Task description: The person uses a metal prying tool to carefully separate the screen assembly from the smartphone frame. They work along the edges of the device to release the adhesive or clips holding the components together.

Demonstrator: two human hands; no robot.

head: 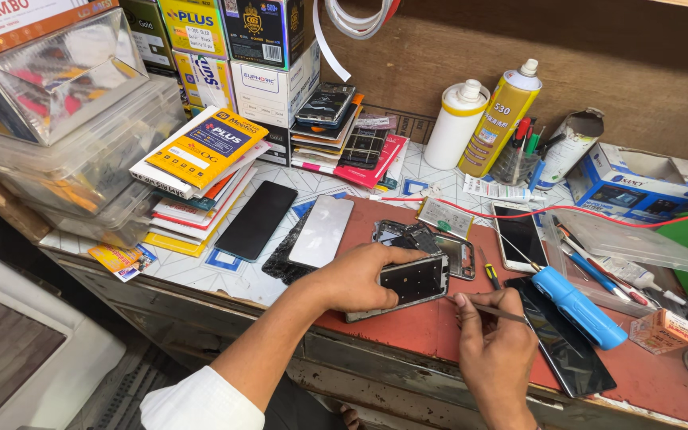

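A cup (513,166) at the back of the bench holds pens and small tools, standing just beside a yellow spray can (500,121) and a white bottle (455,123). To the right an open blue box (635,181) shows a bare white inside. In front of it a clear tray (639,243) has pens and a small tube under or in it; the plastic blurs which. At far left, stacked clear bins (81,151) hold coloured packets too hazy to name.

The left hand (360,275) is closed around a phone frame (404,283), fingers over its top edge, holding it on the red mat (408,326) near the bench's front edge. The right hand (495,342) pinches a thin tool (497,312) whose tip meets the frame's right end. A blue driver (579,306) lies just right of that hand, over a dark glass panel (559,350) that reaches the bench edge.

Open mat lies below the frame and between the hands; behind them it is crowded with a loose back cover (416,236), a white phone (519,235), and a red wire (599,211). Left of the mat, a black screen (256,219) and a pale panel (322,229) lie on the tiled top (201,275), near a pile of flat packets (201,159). A brown board wall (519,40) closes the back.
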